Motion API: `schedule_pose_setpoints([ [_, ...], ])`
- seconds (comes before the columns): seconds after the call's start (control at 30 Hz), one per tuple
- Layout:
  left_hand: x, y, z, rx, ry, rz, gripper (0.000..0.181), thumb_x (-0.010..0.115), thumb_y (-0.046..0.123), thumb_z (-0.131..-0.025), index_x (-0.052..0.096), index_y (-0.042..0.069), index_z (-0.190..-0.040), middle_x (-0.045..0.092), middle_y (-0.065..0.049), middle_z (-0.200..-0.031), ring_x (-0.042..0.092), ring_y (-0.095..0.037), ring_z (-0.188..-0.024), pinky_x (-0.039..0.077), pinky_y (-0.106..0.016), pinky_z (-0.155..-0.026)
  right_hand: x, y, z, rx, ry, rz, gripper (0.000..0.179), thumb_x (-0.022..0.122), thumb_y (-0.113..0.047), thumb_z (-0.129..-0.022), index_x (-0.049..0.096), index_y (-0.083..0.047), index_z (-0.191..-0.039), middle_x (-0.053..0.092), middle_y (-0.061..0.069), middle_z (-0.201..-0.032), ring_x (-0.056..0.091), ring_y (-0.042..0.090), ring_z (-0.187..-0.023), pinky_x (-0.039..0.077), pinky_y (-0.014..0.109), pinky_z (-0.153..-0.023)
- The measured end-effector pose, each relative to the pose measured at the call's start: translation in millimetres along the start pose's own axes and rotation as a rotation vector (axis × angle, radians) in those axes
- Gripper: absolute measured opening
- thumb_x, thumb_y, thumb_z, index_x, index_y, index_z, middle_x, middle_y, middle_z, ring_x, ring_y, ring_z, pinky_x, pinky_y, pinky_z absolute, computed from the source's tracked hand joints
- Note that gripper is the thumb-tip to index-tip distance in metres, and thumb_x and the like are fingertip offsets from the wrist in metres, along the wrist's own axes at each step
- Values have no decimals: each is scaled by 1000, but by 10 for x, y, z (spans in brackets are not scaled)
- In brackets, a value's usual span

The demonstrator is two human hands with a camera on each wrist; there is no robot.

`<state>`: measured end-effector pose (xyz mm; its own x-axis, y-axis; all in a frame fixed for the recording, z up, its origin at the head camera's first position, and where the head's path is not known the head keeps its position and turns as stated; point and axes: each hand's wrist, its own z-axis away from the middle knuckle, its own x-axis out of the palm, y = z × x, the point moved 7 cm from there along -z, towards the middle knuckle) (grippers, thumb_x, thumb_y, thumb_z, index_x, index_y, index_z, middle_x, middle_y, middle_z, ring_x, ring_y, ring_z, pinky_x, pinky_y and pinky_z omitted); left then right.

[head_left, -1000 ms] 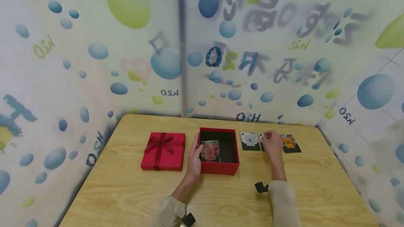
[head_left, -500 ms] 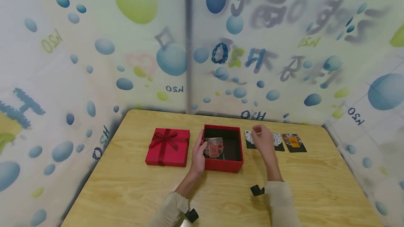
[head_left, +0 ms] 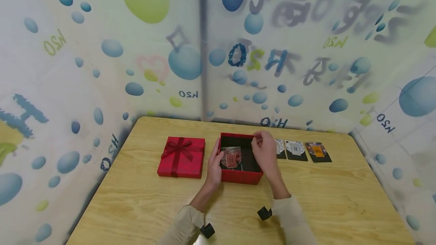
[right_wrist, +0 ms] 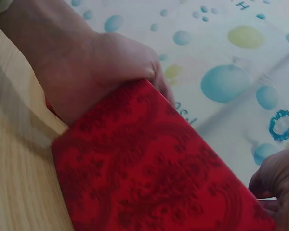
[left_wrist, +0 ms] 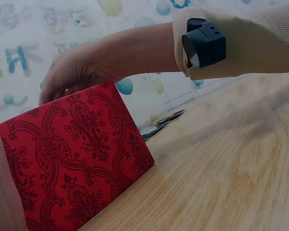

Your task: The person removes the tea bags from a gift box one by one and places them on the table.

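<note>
A red patterned gift box (head_left: 242, 177) with a dark inside stands uncovered on the table. My left hand (head_left: 214, 167) grips its left side, thumb over the rim. Inside lies a square picture card with a reddish label (head_left: 231, 160). My right hand (head_left: 265, 150) is over the box's right rim, its fingers bent inward near the far right corner. In the right wrist view, part of my right hand (right_wrist: 282, 180) shows beyond the box wall; whether its fingers hold anything I cannot tell.
Left of the box lies its red lid with a dark ribbon bow (head_left: 181, 158). In a row to the right are a card partly hidden by my right hand (head_left: 281, 149), a card with a white label (head_left: 296, 150) and one with an orange label (head_left: 318, 151). A patterned wall backs the wooden table (head_left: 340, 199).
My right hand has moved left, from above the middle card of the row, past the nearest card, to the box's right rim. My left hand has kept its grip on the box.
</note>
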<state>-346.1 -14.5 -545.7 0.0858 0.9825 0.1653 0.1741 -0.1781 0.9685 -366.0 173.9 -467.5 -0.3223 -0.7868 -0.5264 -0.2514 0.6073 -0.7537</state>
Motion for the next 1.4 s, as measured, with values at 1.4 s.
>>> schedule_pose_setpoints([
  [1.4,-3,23,13,-5,6,-8,57,31,8,-110,23,10,-167,19,-11,-173,13,-27,-160,14,-54,-126,631,-31,227,148,-561,243,52,75,-11,-95,54,7,-140,60,7,-81,55,19,-67,46,32,-59],
])
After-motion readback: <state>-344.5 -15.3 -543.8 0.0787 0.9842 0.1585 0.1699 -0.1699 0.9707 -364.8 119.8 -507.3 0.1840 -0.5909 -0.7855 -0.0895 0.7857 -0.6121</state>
